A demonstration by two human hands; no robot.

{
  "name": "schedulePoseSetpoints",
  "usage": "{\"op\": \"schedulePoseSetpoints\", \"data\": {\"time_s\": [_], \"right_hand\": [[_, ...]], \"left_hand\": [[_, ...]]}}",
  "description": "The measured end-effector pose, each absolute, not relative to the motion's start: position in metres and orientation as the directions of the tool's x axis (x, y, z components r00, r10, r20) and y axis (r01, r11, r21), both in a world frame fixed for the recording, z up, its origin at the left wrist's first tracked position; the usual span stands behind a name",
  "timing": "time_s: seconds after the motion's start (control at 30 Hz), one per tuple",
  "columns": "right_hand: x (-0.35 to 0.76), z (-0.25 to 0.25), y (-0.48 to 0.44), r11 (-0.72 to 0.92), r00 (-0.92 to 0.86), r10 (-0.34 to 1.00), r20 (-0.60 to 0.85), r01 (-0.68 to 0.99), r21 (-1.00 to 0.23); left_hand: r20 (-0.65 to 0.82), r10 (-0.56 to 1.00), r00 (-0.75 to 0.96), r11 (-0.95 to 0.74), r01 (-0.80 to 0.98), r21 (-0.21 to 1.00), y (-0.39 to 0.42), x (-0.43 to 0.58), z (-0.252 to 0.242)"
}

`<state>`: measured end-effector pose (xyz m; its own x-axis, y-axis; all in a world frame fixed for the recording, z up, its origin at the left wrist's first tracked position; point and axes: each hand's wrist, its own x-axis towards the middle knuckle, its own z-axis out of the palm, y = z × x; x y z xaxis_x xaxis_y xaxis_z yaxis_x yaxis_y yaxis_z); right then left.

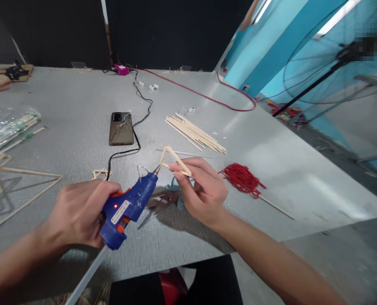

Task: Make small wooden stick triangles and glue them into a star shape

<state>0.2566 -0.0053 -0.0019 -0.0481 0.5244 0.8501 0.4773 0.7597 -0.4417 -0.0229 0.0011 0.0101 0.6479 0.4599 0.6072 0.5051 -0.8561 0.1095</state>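
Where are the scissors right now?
Head view, centre: the scissors lie on the table between the glue gun in your left hand and your right hand holding the stick triangle, teal handles partly hidden behind that hand.

The glue gun (129, 207) is blue with an orange trigger, a white label and a small red light glowing on its side. Gripped in the left hand (76, 216), it tilts up and to the right. Its metal nozzle seems to touch the lower corner of the triangle (175, 161), a small frame of pale wooden sticks pinched in the right hand (201, 190).
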Motion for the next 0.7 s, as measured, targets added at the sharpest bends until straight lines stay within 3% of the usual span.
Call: {"op": "schedulePoseSetpoints", "data": {"time_s": [0.47,0.7], "right_hand": [[0.260,-0.002,-0.004,0.824,-0.123,0.403,0.907,0.480,-0.301],[0.260,-0.001,-0.005,0.833,-0.132,0.403,0.906,0.464,-0.303]], "left_hand": [[0.606,0.344,0.718,-0.894,0.447,-0.021,0.005,-0.022,0.026],[0.630,0.365,0.685,-0.884,0.467,0.006,0.003,-0.024,0.022]]}}
